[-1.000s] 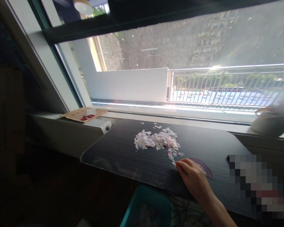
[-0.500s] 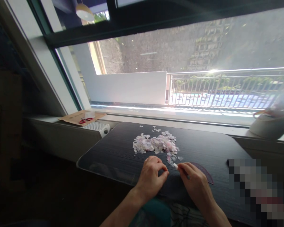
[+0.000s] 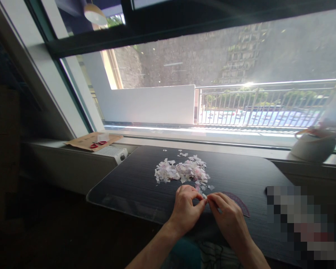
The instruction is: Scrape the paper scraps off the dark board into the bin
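Note:
A small white piece of paper (image 3: 204, 196) shows between the fingertips of my two hands, just above the near part of the dark table. My left hand (image 3: 187, 207) is closed in a pinch at its left side. On the other side, my right hand (image 3: 226, 211) pinches it too, thumb against forefinger. Whether the piece is folded or rolled is too small to tell. Beyond my hands lies a loose heap of torn white and pinkish paper scraps (image 3: 182, 171). A purplish see-through protractor (image 3: 239, 203) lies partly behind my right hand.
The dark table (image 3: 123, 190) stands against a window ledge. Red-handled scissors (image 3: 98, 144) rest on brown paper (image 3: 78, 141) at the left, near a white radiator (image 3: 112, 152). A pale pot or basket (image 3: 310, 147) stands on the ledge at right. A blurred-out item (image 3: 299, 220) covers the table's right.
My left hand has moved right to meet my right hand, and its fingertips now touch the white paper piece. The view has shifted slightly.

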`<state>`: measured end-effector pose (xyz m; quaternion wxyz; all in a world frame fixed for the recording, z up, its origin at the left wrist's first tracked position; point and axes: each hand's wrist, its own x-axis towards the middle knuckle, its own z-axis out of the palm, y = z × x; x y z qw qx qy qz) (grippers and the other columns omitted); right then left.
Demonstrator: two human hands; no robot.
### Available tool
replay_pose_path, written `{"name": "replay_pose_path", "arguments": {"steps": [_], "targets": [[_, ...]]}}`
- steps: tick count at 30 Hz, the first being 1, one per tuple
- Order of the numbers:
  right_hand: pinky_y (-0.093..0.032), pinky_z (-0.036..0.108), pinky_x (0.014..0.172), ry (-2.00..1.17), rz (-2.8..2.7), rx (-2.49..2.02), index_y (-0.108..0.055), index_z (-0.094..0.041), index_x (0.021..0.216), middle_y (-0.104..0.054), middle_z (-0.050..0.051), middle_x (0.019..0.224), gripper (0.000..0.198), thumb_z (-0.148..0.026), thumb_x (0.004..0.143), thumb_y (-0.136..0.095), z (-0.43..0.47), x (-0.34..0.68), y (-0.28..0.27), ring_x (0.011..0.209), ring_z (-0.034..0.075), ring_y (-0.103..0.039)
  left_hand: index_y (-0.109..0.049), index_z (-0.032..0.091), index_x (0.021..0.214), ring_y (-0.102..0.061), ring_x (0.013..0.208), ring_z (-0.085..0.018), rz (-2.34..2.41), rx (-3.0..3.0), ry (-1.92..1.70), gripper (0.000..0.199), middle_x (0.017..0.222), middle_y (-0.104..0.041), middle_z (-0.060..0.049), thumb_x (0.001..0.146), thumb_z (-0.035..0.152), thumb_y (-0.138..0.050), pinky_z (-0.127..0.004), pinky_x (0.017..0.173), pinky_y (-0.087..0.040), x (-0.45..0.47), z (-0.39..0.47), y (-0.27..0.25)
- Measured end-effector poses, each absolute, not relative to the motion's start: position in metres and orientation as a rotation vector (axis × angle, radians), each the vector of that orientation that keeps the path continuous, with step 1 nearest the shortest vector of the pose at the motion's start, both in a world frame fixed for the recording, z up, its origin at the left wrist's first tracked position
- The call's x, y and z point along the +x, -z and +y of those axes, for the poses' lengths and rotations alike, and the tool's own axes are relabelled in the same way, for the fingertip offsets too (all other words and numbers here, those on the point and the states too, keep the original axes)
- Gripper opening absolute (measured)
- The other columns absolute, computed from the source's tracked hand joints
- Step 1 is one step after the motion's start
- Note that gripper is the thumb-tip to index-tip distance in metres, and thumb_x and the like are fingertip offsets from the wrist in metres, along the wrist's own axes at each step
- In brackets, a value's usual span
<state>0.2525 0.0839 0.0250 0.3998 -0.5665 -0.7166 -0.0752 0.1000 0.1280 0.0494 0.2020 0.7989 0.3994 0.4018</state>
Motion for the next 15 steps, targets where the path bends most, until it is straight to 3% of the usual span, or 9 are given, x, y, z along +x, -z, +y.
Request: {"name": "replay_pose_path", "arguments": {"steps": [15], "targets": [[-0.049, 0.028, 0.074, 0.175, -1.802, -1.486, -0.066, -0.02, 0.085, -0.07, 0.004, 0.083, 0.022, -0.022, 0.094, -0.045, 0.083, 0.252, -0.024, 0.078, 0.018, -0.066, -0.059, 0.02, 0.065, -0.057, 0.083, -0.021, 1.171, 2.277, -1.102, 0.016, 0.074, -0.062, 0.0, 0.076, 0.01, -0.065, -0.036, 0.083, -0.041, 0.084, 0.133, -0.05]]}}
